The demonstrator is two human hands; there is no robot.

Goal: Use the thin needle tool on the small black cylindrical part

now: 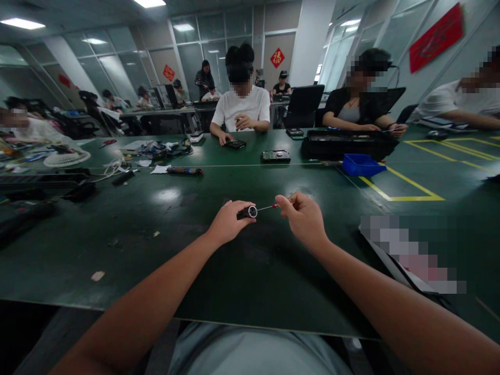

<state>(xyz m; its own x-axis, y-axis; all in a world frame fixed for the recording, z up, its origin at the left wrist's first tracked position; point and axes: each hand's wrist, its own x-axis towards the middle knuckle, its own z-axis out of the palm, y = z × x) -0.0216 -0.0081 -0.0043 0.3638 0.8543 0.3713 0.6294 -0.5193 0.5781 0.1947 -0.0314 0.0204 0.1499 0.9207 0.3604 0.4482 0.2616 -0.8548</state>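
Observation:
My left hand [229, 223] is closed around a short black cylinder [252, 212] with a silver ring at its end, held between thumb and fingers above the table. A screwdriver [266, 208] with a thin metal shaft and a red collar is gripped in my right hand [305, 219]; most of its handle is hidden by the fingers. The shaft points left, and its tip meets the ringed end of the cylinder. Whether the tip is inside or only against it, I cannot tell.
On the green table [250, 281] lie a hard drive [276, 156], a blue bin [361, 165], a dark tube-shaped tool [185, 171] and a long black casing [347, 146]. A blurred flat item [410, 258] lies by my right forearm. Several people sit across the table.

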